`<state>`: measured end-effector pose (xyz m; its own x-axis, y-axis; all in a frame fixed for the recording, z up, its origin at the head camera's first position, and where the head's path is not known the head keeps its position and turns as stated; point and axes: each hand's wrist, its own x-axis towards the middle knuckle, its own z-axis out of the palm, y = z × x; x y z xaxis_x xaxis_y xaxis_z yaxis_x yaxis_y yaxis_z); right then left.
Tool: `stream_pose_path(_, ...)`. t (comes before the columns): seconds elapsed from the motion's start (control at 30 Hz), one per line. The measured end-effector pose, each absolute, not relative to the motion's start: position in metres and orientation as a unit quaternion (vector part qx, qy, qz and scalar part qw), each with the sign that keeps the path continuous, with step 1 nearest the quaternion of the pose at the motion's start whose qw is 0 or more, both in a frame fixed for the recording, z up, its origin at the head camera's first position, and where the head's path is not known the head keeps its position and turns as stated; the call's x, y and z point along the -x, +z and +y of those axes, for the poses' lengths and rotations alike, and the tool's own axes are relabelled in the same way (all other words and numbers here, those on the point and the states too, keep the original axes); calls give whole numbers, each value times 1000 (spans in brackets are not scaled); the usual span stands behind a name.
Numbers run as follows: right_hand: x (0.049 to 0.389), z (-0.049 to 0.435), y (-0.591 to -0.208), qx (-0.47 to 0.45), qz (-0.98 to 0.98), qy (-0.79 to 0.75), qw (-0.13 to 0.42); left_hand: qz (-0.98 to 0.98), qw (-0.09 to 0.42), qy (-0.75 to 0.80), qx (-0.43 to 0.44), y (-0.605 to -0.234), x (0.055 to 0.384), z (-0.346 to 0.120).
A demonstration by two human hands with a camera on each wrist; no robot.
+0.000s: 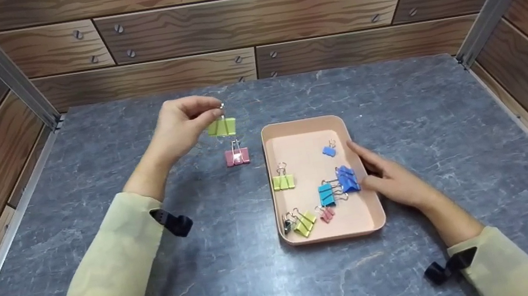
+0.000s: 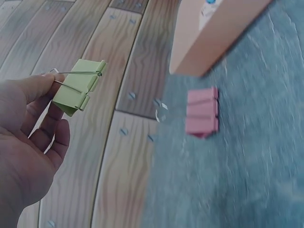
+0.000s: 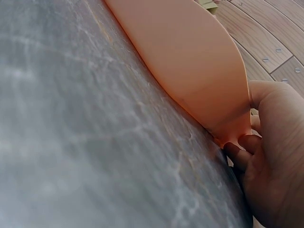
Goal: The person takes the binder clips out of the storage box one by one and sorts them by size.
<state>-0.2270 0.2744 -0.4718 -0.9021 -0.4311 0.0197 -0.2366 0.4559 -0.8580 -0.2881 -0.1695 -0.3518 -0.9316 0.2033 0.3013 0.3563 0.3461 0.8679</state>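
Observation:
My left hand (image 1: 183,123) pinches a yellow-green binder clip (image 1: 222,127) by its wire handles between thumb and fingers, raised above the table. In the left wrist view that binder clip (image 2: 78,85) hangs from the fingertips. Below it a pink binder clip (image 1: 237,157) sits on the table, left of a peach tray (image 1: 328,238). My right hand (image 1: 392,176) grips the tray's right wall. The right wrist view has the thumb over the rim and the fingers curled against the outside of the tray (image 3: 190,61).
Inside the tray lie a small blue clip (image 1: 329,151), a larger blue clip (image 1: 347,179), a teal clip (image 1: 326,194), a small pink clip (image 1: 326,214), two yellow-green clips (image 1: 284,182) and a small black clip (image 1: 287,225). Wood-patterned walls (image 1: 246,21) border the dark marbled table (image 1: 232,286).

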Motion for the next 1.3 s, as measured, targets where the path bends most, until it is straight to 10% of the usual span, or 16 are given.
stream_pose_path(1.3,226,274,-471,186,852,-478,105,-824,21,-561,77,-423,305,-208)
